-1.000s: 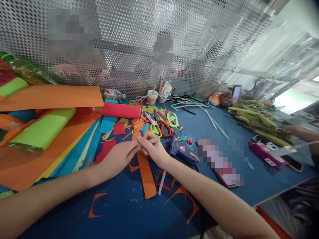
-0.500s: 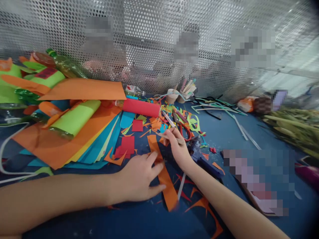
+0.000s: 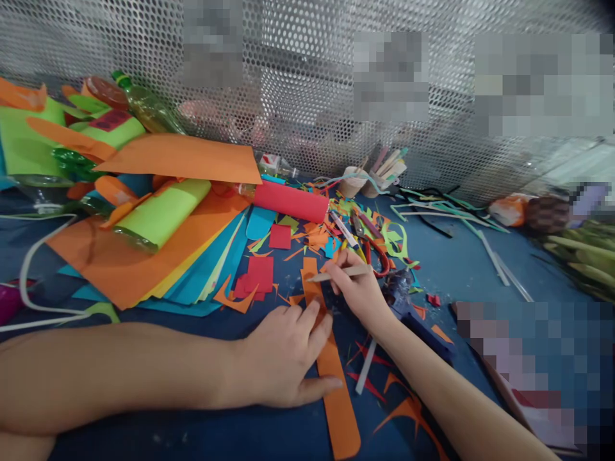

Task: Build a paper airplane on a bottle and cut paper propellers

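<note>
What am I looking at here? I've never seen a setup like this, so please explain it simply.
There is no machine: these are a person's two bare hands, seen by a camera worn on their head, looking forward and down. The left hand lies spread over an orange strip. The right hand holds a pencil, its tip at the strip's far part; contact is unclear. On the blue table also lie coloured paper scraps, a red-wrapped bottle and red-handled scissors.

Perf. metal screen (image 3: 298,102) spans top of frame, grey, w/ blurry pinkish shapes I can see thru it; blue worktop (image 3: 451,262) runs below, ctr to btm; paler light toward R edge.
</note>
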Demonstrator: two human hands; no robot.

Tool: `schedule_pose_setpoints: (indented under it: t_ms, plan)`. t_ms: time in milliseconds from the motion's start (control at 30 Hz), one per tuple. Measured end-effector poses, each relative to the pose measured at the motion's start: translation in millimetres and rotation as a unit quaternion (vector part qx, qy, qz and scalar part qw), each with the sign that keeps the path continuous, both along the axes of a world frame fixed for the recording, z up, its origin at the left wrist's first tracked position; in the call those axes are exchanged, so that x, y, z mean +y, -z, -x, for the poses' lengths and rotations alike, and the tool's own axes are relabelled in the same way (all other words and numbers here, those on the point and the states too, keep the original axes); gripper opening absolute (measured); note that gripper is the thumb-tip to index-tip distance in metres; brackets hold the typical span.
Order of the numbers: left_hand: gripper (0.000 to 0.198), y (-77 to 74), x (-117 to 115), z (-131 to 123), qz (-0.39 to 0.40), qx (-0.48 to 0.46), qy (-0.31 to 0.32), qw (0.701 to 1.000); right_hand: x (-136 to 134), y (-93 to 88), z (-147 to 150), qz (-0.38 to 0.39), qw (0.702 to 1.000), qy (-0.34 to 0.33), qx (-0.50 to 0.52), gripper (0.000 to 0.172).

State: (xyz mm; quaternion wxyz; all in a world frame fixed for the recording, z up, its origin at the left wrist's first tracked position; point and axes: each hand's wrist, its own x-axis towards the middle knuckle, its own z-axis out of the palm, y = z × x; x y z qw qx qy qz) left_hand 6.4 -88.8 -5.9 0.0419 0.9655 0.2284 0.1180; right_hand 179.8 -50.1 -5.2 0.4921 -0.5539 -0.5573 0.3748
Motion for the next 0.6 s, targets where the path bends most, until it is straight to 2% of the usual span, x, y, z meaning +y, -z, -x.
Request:
schedule_pose_setpoints:
  t_ms: [600]
  plan:
    - [0.066, -0.3, 0.3, -0.4, -0.004, 0.012, -0.01, 1.0, -1.1, 2.0, 0.3, 0.009, 1.0, -0.018, 0.001, 0.025]
